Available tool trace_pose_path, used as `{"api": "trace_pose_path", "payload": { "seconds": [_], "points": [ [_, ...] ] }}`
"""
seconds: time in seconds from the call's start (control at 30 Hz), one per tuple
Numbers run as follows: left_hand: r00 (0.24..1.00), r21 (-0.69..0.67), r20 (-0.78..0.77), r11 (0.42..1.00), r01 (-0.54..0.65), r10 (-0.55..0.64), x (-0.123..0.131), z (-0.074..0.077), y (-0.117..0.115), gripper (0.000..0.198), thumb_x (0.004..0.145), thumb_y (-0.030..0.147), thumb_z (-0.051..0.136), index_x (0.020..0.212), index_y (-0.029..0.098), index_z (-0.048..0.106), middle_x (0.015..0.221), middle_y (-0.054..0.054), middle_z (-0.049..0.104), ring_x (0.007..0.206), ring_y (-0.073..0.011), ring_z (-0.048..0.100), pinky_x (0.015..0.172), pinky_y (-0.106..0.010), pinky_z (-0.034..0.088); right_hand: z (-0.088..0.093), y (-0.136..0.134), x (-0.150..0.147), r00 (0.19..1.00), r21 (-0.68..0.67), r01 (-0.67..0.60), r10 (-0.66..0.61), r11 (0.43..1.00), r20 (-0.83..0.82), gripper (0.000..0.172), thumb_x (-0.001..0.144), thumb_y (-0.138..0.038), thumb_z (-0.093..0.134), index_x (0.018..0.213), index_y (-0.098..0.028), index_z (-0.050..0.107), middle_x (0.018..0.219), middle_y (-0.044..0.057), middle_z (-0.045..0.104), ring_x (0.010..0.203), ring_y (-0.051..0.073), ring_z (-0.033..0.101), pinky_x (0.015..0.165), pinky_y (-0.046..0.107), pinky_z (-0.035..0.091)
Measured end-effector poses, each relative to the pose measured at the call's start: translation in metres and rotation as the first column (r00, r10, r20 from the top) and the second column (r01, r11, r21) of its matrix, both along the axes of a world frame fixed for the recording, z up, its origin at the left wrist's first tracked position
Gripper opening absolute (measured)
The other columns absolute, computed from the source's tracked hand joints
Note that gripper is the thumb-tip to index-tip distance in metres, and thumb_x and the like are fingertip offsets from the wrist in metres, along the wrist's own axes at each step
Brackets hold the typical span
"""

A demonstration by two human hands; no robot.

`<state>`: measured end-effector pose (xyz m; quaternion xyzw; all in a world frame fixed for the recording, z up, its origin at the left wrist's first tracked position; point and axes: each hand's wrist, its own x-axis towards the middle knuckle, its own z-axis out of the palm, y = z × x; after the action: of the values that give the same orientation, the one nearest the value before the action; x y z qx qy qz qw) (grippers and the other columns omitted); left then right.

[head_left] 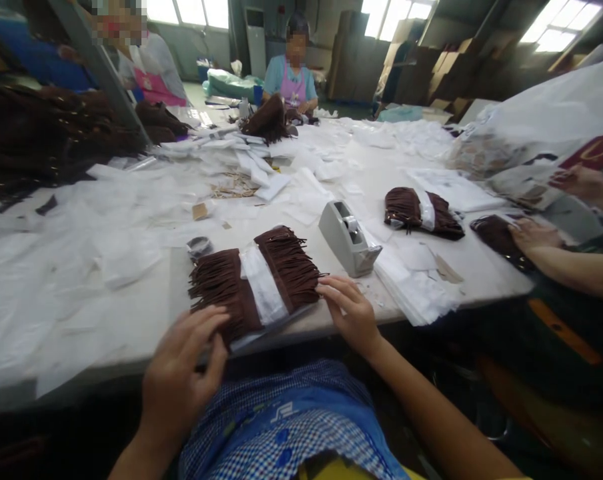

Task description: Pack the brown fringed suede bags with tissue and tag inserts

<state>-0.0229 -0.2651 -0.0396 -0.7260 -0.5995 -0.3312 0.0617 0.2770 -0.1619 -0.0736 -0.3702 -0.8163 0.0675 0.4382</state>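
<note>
A dark brown fringed suede piece [293,267], folded flat with a white band [263,283] around its middle, lies at the table's front edge. My left hand [184,367] is at its near left corner, with thumb and fingers apart around the fringe. At the right end, the outstretched fingers of my right hand [350,310] touch the fringe tips. Just beyond that hand stands a grey tape dispenser [349,239]. A roll of tape [199,247] sits by the piece's far left corner.
Another banded fringed piece [404,205] lies to the right, near a co-worker's hand [536,240] on a brown item. White sheets [414,283] overhang the front edge. Plastic bags [116,230] cover the left. Two people sit across the table [374,163]; brown goods [41,137] are heaped far left.
</note>
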Motion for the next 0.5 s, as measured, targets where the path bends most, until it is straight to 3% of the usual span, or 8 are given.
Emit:
{"api": "trace_pose_path", "payload": {
  "seconds": [0.07,0.17,0.27,0.33,0.4,0.5],
  "points": [
    [0.974,-0.015,-0.107,0.979,0.201,-0.202,0.015,-0.007,0.005,0.045,0.091,0.018,0.055,0.135,0.022,0.054,0.138,-0.008,0.061,0.132,-0.0261,0.053,0.116,-0.049,0.036,0.001,0.003,-0.005,0.984,-0.025,-0.148,0.15,0.989,0.094,0.037,0.095,-0.012,0.052,0.125,-0.03,0.065,0.126,0.005,0.068,0.122,0.021,0.059,0.106,0.042,0.05],
    [0.9,-0.063,-0.294,0.946,0.317,-0.321,0.017,-0.03,0.013,0.054,0.093,0.011,0.048,0.146,0.02,0.045,0.144,-0.007,0.056,0.137,-0.0244,0.048,0.119,-0.046,0.033,0.001,0.006,-0.006,0.96,-0.085,-0.211,0.222,0.974,0.17,0.031,0.096,-0.015,0.052,0.122,-0.027,0.066,0.119,0.006,0.071,0.114,0.019,0.064,0.103,0.041,0.052],
    [0.89,-0.06,-0.351,0.955,0.29,-0.292,-0.005,-0.045,0.019,0.059,0.092,0.002,0.039,0.149,0.021,0.042,0.145,-0.007,0.055,0.139,-0.023,0.045,0.12,-0.046,0.029,0.007,0.007,-0.003,0.946,-0.103,-0.194,0.214,0.976,0.244,0.021,0.096,-0.02,0.055,0.111,-0.026,0.069,0.101,0.004,0.076,0.09,0.018,0.071,0.105,0.046,0.048],
    [0.905,-0.047,-0.353,0.971,0.235,-0.236,-0.021,-0.046,0.02,0.062,0.091,-0.001,0.036,0.149,0.021,0.042,0.145,-0.007,0.055,0.14,-0.0239,0.043,0.12,-0.049,0.028,0.016,0.008,-0.005,0.934,-0.082,-0.216,0.231,0.973,0.271,0.019,0.097,-0.02,0.056,0.11,-0.025,0.069,0.095,0.002,0.077,0.081,0.016,0.072,0.108,0.047,0.046],
    [0.921,-0.041,-0.343,0.982,0.183,-0.186,-0.029,-0.04,0.018,0.062,0.09,-0.001,0.037,0.148,0.021,0.043,0.146,-0.007,0.053,0.141,-0.0253,0.042,0.12,-0.05,0.029,0.028,0.015,-0.013,0.946,-0.046,-0.22,0.225,0.974,0.234,0.023,0.097,-0.019,0.054,0.115,-0.026,0.067,0.101,0.002,0.077,0.087,0.016,0.072,0.108,0.044,0.045],
    [0.945,-0.029,-0.283,0.986,0.161,-0.163,-0.02,-0.026,0.018,0.058,0.091,0.004,0.045,0.146,0.019,0.044,0.146,-0.009,0.054,0.141,-0.0254,0.042,0.118,-0.051,0.031,0.044,0.036,-0.04,0.95,-0.019,-0.236,0.235,0.972,0.208,0.031,0.099,-0.022,0.052,0.127,-0.027,0.062,0.122,0.005,0.071,0.11,0.018,0.067,0.11,0.042,0.044]
  ]
}}
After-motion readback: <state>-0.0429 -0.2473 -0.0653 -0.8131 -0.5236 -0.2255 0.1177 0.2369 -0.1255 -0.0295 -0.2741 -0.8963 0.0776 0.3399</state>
